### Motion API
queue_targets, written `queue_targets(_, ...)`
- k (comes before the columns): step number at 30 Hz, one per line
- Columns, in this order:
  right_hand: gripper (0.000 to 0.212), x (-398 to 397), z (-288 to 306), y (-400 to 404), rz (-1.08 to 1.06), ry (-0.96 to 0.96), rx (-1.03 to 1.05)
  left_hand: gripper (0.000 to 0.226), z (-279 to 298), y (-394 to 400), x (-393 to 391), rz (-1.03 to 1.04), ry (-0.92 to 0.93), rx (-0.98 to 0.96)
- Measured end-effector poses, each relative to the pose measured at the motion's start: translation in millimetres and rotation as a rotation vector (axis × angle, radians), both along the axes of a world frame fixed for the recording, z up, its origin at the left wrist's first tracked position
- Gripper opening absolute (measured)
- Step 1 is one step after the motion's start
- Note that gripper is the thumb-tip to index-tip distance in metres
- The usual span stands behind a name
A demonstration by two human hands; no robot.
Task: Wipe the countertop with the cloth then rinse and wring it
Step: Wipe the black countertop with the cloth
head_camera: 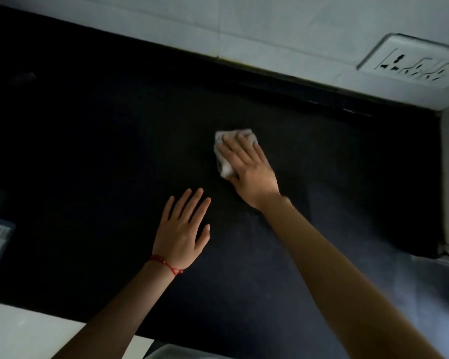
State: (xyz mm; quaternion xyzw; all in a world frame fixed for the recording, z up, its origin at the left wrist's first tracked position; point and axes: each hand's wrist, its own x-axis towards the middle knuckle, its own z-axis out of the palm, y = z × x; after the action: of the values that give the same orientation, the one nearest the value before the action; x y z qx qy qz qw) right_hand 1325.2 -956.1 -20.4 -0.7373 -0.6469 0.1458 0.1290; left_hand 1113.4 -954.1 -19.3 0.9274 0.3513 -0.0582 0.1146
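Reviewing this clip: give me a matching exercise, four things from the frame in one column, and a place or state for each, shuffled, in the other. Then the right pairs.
Things:
1. cloth
2. left hand
3. socket plate
4. red thread

Places or states:
A. on the pale wall at upper right
B. tied round the wrist
C. bunched under the right hand on the countertop
D. spread flat on the dark surface, holding nothing

Pairs: 1-C, 2-D, 3-A, 4-B
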Motion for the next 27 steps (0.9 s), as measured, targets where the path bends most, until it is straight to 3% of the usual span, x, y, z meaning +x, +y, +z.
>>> queue_targets(2, 0.061, 25, 0, -16, 0.049, -0.028, 0.015, 0.051, -1, 0, 0, -0.003, -0.007, 0.006)
queue_targets(6, 0.057, 76, 5, 23, -0.430, -0.037, -0.003, 0.051, -4, 0, 0, -0.001, -0.021, 0.009)
queue_targets(7, 0.057, 66, 4, 32, -0.443, -0.045, -0.005, 0.051, -4, 1, 0, 0.001, -0.020, 0.008)
queue_targets(10, 0.058, 10, -2, 24, -0.073, -0.024, 0.021, 0.052, -4, 1, 0, 0.002, -0.017, 0.004)
queue_targets(12, 0.058, 17, -1, 11, 0.068, -0.047, 0.029, 0.052, -3, 0, -1, 0.001, -0.007, -0.001)
queue_targets(13, 0.057, 38, -1, 12, 0.027, -0.053, 0.057, 0.052, -3, 0, -1, 0.002, -0.012, -0.001)
queue_targets(17, 0.058, 103, 7, 15, -0.492, -0.057, -0.001, 0.051, -4, 1, 1, 0.016, -0.029, -0.010)
queue_targets(19, 0.059, 71, 5, 6, -0.422, -0.076, 0.022, 0.051, -3, 1, 2, 0.009, -0.025, -0.010)
queue_targets(23, 0.061, 30, 2, -28, -0.008, -0.059, -0.006, 0.052, -2, 0, 0, 0.007, 0.000, -0.014)
queue_targets(27, 0.058, 83, 5, -8, -0.325, -0.040, -0.029, 0.052, -3, 0, 0, 0.009, -0.005, -0.011)
